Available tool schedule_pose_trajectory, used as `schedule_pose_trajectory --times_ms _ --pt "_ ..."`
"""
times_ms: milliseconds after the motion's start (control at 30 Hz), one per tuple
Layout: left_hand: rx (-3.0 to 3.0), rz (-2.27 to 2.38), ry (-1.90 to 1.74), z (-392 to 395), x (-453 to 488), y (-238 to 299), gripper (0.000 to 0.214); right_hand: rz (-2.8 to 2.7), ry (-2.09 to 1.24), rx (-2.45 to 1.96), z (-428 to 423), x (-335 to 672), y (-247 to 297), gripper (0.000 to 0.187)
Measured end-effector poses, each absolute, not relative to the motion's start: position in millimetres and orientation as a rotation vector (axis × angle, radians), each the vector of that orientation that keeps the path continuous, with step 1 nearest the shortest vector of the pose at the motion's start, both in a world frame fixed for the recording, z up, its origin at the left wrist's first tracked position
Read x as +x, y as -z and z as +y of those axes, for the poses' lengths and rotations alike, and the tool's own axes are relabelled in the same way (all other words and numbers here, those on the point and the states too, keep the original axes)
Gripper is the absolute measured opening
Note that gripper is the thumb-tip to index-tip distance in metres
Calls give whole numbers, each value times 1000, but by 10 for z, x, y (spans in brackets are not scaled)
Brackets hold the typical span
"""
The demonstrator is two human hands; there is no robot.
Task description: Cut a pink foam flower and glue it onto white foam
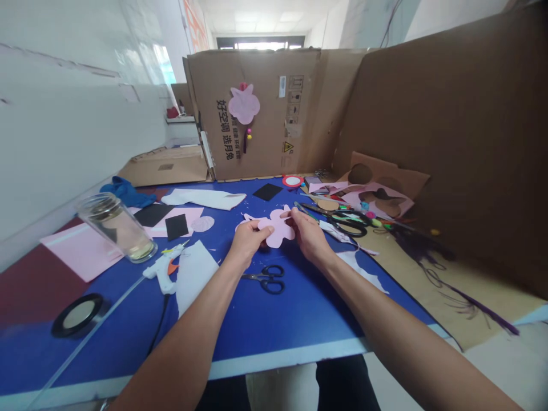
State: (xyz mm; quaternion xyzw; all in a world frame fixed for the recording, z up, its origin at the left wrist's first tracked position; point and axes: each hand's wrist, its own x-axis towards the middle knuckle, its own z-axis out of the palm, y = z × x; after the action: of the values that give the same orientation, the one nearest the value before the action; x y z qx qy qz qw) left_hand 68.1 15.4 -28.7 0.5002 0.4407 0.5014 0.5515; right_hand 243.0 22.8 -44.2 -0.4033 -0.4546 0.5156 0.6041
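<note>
Between my hands, above the blue table, is a pink paper cutout [276, 228] with rounded lobes. My left hand [249, 238] pinches its left edge, thumb on top. At its upper right edge, my right hand [307, 229] has closed fingers on the same cutout. Another pink paper piece [252, 218] shows just behind my left hand; whether it touches the cutout I cannot tell. Below the hands lie black-handled scissors [268, 278]. A similar pink paper shape [244, 105] with beads hanging under it is fixed to the cardboard at the back.
On the left stand a glass jar [120, 228], a white glue gun [165, 268] with its cord, and a roll of black tape [77, 314]. Large black scissors [342, 217], beads and paper scraps crowd the right. Cardboard walls [274, 154] close off the back and right.
</note>
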Motion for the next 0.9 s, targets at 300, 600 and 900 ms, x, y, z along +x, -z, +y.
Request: schedule_pose_trajectory --times_ms 300,600,900 --pt "1202 1089 -1205 190 646 339 36 -1106 -1204 -961 186 2395 401 54" --pt "1147 1084 -1228 162 627 291 35 -1181 -1235 -985 157 2379 386 52" --pt "1145 1054 -1276 132 653 253 29 -1253 -1230 -981 131 2363 397 44"
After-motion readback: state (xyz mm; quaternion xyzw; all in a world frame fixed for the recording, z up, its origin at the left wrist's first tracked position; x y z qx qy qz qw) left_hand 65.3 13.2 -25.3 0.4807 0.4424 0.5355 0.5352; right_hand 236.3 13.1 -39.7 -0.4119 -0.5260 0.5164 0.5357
